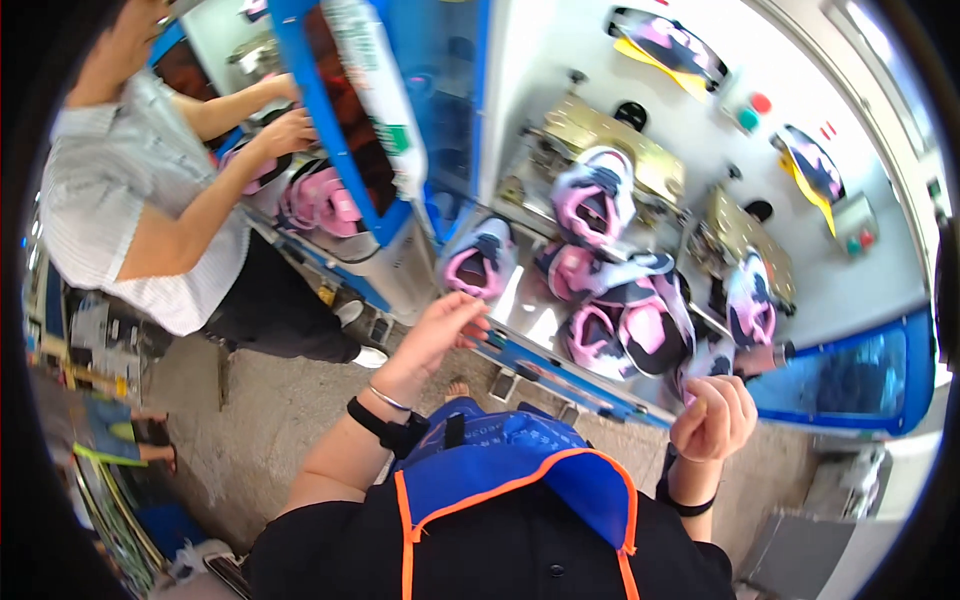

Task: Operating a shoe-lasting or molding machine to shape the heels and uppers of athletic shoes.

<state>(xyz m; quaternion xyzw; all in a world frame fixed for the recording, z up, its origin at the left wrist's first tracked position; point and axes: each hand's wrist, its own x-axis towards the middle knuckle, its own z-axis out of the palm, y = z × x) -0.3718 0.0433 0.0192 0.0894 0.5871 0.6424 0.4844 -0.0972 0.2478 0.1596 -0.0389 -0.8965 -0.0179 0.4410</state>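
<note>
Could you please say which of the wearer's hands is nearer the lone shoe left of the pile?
The left hand, by the near end of the lone shoe; the right hand is well to its right.

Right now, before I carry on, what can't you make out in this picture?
- Head view: whether the right hand holds anything; its curled fingers hide the palm.
- Head view: the full shape of the shoe behind that hand, which covers part of it.
- Head view: whether the left hand touches the grey-and-pink shoe beyond it; their outlines nearly meet.
- Head view: the co-worker's head, cut off by the upper edge.
</note>
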